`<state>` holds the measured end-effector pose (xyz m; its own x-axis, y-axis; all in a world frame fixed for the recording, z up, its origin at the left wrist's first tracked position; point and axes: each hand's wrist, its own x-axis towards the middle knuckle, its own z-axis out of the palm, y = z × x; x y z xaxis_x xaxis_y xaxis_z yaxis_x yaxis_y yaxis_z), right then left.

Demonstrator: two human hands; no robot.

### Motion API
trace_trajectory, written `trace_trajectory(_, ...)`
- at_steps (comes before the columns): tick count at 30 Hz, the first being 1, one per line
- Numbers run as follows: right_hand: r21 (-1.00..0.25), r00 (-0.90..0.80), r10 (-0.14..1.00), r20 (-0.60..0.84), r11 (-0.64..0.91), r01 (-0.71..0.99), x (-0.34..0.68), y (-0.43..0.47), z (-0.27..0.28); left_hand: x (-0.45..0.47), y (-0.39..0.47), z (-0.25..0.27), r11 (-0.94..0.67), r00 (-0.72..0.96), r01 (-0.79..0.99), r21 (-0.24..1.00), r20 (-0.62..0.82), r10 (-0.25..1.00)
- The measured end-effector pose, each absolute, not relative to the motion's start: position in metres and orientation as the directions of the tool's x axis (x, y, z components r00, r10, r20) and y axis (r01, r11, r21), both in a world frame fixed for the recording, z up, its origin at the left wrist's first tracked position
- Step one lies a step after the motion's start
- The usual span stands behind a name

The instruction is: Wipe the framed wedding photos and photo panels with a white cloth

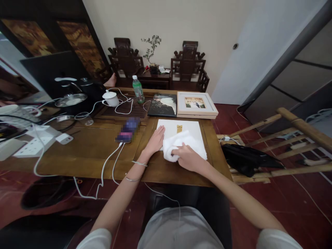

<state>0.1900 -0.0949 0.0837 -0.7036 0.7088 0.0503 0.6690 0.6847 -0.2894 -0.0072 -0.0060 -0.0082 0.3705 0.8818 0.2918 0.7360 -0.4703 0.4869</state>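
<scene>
A flat white panel [192,125] lies on the wooden table close to my body, with a small gold-coloured piece [179,128] on its surface. My left hand [155,139] rests along the panel's left edge, its fingers stretched out and holding nothing. Bunched under my right hand [187,157] is a fluffy white cloth [178,141], gripped in the fingers and pressed on the panel's near part. The cloth hides the panel's lower middle.
Behind the panel lie a dark photo panel [163,105] and a white framed photo [197,104]. A green-labelled bottle [138,90], a lidded white cup [111,99], a charging phone [128,130] and a power strip [35,141] with loose cables are to the left. A bamboo rack [259,173] stands right.
</scene>
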Motion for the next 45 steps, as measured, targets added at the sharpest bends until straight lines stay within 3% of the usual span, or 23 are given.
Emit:
trace_trajectory(6,-0.353,-0.63,0.777,0.01,0.592,0.724,0.194,-0.061,0.092,-0.006,-0.006,-0.007,-0.459,0.367,0.745,0.483,0.277,0.888)
trace_trajectory(11,-0.243,-0.429,0.9,0.074,0.433,0.868,0.177,-0.007,0.087,-0.005,-0.008,-0.004,-0.457,0.356,0.725,0.516,0.288,0.889)
trace_trajectory(14,-0.192,-0.372,0.922,0.102,0.386,0.902,0.159,0.005,0.084,-0.006,-0.008,0.0,-0.438,0.28,0.666,0.604,0.341,0.897)
trace_trajectory(19,-0.223,-0.549,0.829,0.109,0.559,0.799,0.142,-0.014,0.082,-0.008,-0.001,0.007,-0.284,0.022,0.441,0.851,0.307,0.952)
trace_trajectory(22,-0.277,-0.704,0.707,0.065,0.69,0.668,0.146,-0.037,0.088,-0.008,0.001,0.008,-0.234,-0.02,0.384,0.893,0.262,0.965)
trace_trajectory(25,-0.313,-0.784,0.621,-0.02,0.74,0.595,0.156,-0.055,0.098,-0.006,-0.004,0.008,-0.235,0.021,0.493,0.838,0.259,0.966)
trace_trajectory(27,-0.307,-0.777,0.625,-0.071,0.728,0.613,0.165,-0.059,0.104,-0.004,-0.008,0.008,-0.294,0.108,0.57,0.767,0.285,0.953)
trace_trajectory(34,-0.183,-0.473,0.881,-0.016,0.463,0.867,0.181,-0.017,0.106,-0.003,-0.01,0.0,-0.502,0.346,0.69,0.522,0.371,0.862)
trace_trajectory(39,-0.184,-0.348,0.936,0.057,0.352,0.918,0.158,0.031,0.098,-0.001,-0.011,0.002,-0.502,0.359,0.705,0.501,0.359,0.862)
trace_trajectory(45,-0.213,-0.475,0.88,0.02,0.468,0.858,0.109,0.054,0.099,-0.002,-0.01,0.004,-0.528,0.383,0.695,0.487,0.371,0.846)
